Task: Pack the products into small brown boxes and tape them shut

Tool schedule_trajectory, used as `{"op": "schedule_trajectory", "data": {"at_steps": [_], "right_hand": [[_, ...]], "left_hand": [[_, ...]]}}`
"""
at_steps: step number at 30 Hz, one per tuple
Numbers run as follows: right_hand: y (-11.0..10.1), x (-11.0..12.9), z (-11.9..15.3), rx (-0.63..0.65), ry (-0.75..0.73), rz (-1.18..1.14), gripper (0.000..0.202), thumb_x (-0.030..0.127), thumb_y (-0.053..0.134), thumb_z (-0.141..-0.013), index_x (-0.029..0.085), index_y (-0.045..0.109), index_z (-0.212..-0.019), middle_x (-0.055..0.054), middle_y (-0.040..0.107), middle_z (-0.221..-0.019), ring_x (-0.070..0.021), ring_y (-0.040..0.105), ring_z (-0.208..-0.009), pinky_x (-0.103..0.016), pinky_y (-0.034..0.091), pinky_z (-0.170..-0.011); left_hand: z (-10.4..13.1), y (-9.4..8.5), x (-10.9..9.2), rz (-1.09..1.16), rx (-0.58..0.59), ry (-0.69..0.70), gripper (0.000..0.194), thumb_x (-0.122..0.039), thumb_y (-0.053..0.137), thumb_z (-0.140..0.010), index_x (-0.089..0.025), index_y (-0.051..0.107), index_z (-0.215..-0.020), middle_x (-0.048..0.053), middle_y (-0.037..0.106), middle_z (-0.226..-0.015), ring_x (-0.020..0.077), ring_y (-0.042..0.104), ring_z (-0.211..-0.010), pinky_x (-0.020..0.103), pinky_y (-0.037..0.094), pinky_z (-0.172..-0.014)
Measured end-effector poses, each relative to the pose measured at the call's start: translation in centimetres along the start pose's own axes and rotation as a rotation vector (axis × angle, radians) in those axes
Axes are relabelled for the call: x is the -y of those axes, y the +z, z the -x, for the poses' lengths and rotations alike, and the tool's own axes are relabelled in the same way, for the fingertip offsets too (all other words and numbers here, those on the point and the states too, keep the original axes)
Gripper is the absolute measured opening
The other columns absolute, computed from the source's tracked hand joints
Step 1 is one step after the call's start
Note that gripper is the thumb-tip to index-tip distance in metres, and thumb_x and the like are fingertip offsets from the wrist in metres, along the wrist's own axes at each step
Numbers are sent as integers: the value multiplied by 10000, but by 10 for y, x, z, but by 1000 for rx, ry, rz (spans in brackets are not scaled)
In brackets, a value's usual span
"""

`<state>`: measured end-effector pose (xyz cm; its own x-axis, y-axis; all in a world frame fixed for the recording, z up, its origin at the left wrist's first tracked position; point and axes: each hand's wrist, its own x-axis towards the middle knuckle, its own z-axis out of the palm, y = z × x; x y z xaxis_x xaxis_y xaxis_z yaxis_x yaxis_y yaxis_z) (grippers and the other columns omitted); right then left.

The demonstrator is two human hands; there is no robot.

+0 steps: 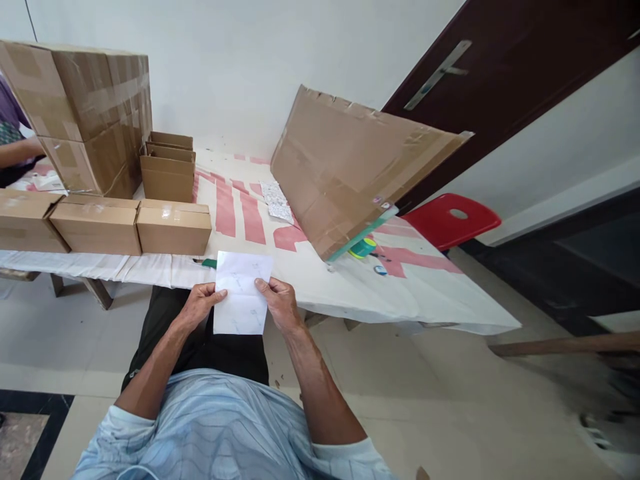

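A white paper [242,293] is held over the lap, just before the desk [320,280] edge. It is pinched at its left edge by the left hand [196,305] and at its right edge by the right hand [280,303], fingers closed on it, thumbs on top. Both forearms are angled inward. Taped boxes [130,225] are lined up on the desk.

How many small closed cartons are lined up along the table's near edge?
3: left carton, cut off by the frame; middle carton; right carton, nearest the paper. More may lie beyond the left edge.
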<state>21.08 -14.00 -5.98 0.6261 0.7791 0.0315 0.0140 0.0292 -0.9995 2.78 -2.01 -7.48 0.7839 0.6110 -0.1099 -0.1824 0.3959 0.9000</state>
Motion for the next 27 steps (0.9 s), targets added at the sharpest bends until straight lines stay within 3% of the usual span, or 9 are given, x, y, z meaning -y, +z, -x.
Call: {"op": "schedule_trajectory", "data": {"at_steps": [8, 13, 20, 23, 25, 27], "right_hand": [[6, -1, 4, -93, -52, 115, 547, 718, 757, -776, 221, 565, -651, 40, 443, -610, -120, 348, -604, -261, 314, -514], [10, 3, 10, -143, -135, 194, 579, 722, 706, -809, 245, 431, -628, 50, 350, -621, -125, 324, -643, -259, 300, -532], [9, 0, 10, -181, -168, 191, 624, 739, 708, -804, 261, 350, -623, 59, 279, -619, -123, 277, -645, -261, 270, -528], [8, -5, 6, -180, -179, 198, 609, 744, 674, -847, 262, 370, -635, 59, 306, -616, -126, 298, -639, -262, 300, -532], [8, -9, 2, -172, -176, 188, 574, 723, 651, -887, 262, 407, -647, 65, 341, -607, -127, 322, -619, -262, 332, -529], [9, -15, -2, -128, -144, 112, 514, 648, 642, -939, 265, 447, -657, 77, 372, -583, -126, 341, -583, -252, 354, -505]], "left_hand": [[4, -5, -1, -63, 54, 36, 516, -538, 1019, -602, -122, 716, -623, 18, 679, -629, 122, 577, -610, 258, 452, -656], [6, -8, -2, -122, 123, 48, 486, -525, 1008, -626, -124, 734, -632, 20, 670, -619, 133, 577, -612, 275, 461, -663], [7, -3, -2, -107, 128, 46, 533, -564, 1021, -576, -127, 716, -599, 23, 665, -632, 139, 582, -635, 293, 479, -693], [7, 2, -6, -112, 78, 125, 540, -576, 1006, -600, -132, 700, -611, 14, 652, -659, 136, 574, -648, 290, 480, -695], [10, 10, -13, -197, 41, 239, 498, -566, 960, -696, -139, 709, -642, 16, 653, -689, 139, 577, -672, 283, 473, -692], [17, 24, -21, -336, 93, 359, 391, -516, 905, -796, -148, 775, -759, 53, 725, -817, 165, 632, -754, 282, 482, -707]]}}
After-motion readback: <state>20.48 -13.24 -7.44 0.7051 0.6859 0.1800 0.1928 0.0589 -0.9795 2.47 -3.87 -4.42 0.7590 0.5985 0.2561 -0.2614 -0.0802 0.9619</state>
